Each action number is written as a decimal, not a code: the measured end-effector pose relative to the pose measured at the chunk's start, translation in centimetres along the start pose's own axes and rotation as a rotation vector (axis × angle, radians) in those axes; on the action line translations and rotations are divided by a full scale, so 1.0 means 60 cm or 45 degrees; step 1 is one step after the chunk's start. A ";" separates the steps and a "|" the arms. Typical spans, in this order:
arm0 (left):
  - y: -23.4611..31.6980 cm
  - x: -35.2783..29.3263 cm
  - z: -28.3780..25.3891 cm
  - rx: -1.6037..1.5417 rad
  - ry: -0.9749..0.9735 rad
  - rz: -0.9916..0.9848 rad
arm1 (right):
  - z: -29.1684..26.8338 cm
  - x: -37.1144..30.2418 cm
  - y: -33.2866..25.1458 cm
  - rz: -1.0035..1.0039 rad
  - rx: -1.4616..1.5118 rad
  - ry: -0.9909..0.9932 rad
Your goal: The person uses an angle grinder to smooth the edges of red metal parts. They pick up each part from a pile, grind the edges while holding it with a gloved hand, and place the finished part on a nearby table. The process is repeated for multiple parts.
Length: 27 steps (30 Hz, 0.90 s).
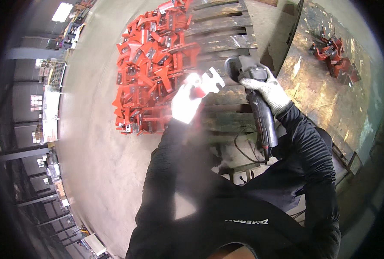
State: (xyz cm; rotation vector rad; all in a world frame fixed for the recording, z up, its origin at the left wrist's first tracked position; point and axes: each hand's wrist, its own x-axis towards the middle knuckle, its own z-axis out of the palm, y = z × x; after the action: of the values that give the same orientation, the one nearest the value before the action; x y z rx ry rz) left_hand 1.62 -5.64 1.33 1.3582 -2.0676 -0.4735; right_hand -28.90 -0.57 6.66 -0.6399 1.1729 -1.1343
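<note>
My right hand (267, 88), in a pale work glove, is wrapped round the head end of a black angle grinder (261, 118). The grinder's disc (232, 69) points left, toward my other hand. My left hand (186, 101), also gloved and washed out by glare, grips a small metal bracket (212, 81) with a notched end and some red on it. A short gap separates the bracket from the disc. Behind and left of my left hand lies a large pile of red metal brackets (146, 64).
The pile rests on a dark slatted wooden pallet (222, 43). To the right stands a worn workbench (312, 82) with a few red brackets (338, 60) on it. The grinder's cable (239, 149) loops near my knees. Concrete floor (92, 86) stretches left toward shelving.
</note>
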 end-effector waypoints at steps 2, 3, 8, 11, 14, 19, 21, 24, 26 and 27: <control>-0.030 -0.001 0.010 0.167 -0.034 0.045 | 0.003 0.000 0.000 0.099 0.046 -0.076; -0.038 -0.001 0.004 0.273 -0.051 0.064 | 0.008 0.002 -0.003 0.127 0.052 -0.119; -0.061 -0.005 0.013 0.273 -0.066 0.086 | 0.023 0.016 -0.011 0.259 0.153 -0.194; -0.071 -0.009 0.006 0.315 -0.066 0.028 | 0.026 0.024 -0.004 0.259 -0.017 -0.194; -0.058 -0.007 -0.003 0.290 -0.122 -0.025 | 0.033 0.025 -0.006 0.274 -0.046 -0.224; -0.057 -0.005 -0.002 0.237 -0.093 -0.012 | 0.030 0.025 0.003 0.313 0.026 -0.256; -0.058 -0.001 0.000 0.207 -0.032 -0.015 | 0.026 0.027 0.011 0.318 0.058 -0.238; -0.069 0.002 -0.002 0.112 0.074 -0.041 | 0.025 0.017 0.009 0.400 0.081 -0.249; -0.087 -0.001 -0.002 0.099 0.116 -0.094 | 0.030 0.012 0.001 0.469 0.063 -0.284; -0.092 0.003 -0.002 0.079 0.133 -0.114 | 0.029 0.008 -0.004 0.496 0.057 -0.300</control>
State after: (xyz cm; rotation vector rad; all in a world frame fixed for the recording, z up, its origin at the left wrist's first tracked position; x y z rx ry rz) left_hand 5.46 -8.03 -1.83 1.4853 -1.9578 -0.3709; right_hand -27.39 -1.37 7.25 -0.4696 1.0116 -0.7319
